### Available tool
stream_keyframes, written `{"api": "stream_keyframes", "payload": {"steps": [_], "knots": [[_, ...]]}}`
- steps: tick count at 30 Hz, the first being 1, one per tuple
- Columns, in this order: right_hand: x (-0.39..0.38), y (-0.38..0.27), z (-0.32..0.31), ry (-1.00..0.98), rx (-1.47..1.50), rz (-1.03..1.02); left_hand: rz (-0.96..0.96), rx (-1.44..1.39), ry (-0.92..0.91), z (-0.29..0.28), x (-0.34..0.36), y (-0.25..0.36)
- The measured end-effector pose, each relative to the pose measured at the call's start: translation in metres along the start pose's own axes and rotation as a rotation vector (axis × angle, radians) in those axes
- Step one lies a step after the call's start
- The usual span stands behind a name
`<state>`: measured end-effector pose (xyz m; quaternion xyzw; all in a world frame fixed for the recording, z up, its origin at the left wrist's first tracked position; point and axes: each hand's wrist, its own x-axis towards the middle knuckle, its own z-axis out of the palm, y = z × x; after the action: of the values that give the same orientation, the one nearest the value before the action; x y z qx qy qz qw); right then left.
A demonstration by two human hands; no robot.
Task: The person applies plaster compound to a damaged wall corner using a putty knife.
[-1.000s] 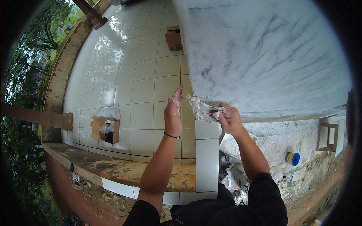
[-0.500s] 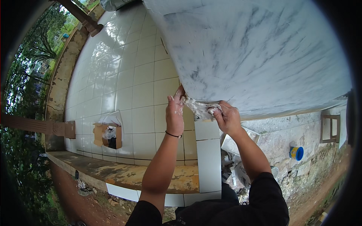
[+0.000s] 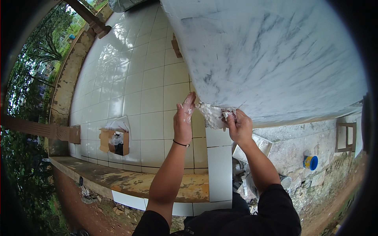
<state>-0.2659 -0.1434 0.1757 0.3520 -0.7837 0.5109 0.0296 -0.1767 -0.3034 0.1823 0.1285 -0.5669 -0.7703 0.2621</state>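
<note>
Beside the lower corner of a white, grey-streaked surface (image 3: 264,59), my left hand (image 3: 184,118) is held up with its fingers stretched out and spots of white paste on them. A small gap parts it from a flat piece thickly covered in white paste (image 3: 211,115). My right hand (image 3: 240,126) pinches the right end of that piece between thumb and fingers, and these too are smeared white. Paste hides what the piece is made of. It lies along the bottom edge of the streaked surface, near the corner.
An open cardboard box (image 3: 125,142) with plastic inside rests on the tiled floor (image 3: 151,118). A low weathered wall (image 3: 173,187) runs in front. To the right are a blue and yellow bucket (image 3: 310,162), a wooden frame (image 3: 345,135) and a metal tin (image 3: 285,181).
My left hand has come away from the paste-covered piece and no longer touches it. My right hand keeps its grip. The view has shifted slightly.
</note>
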Motion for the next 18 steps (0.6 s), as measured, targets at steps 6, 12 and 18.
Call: {"api": "stream_keyframes", "payload": {"steps": [6,12,18], "knots": [[-0.009,-0.014,0.004,0.040,0.083,0.127,-0.001,0.054,-0.032,-0.007,-0.007,0.000],[-0.031,-0.005,0.018,0.091,0.328,0.362,-0.005,0.064,-0.031,-0.004,-0.011,0.003],[-0.040,-0.015,0.017,0.017,0.439,0.598,-0.026,0.075,-0.037,-0.004,-0.011,0.005]]}}
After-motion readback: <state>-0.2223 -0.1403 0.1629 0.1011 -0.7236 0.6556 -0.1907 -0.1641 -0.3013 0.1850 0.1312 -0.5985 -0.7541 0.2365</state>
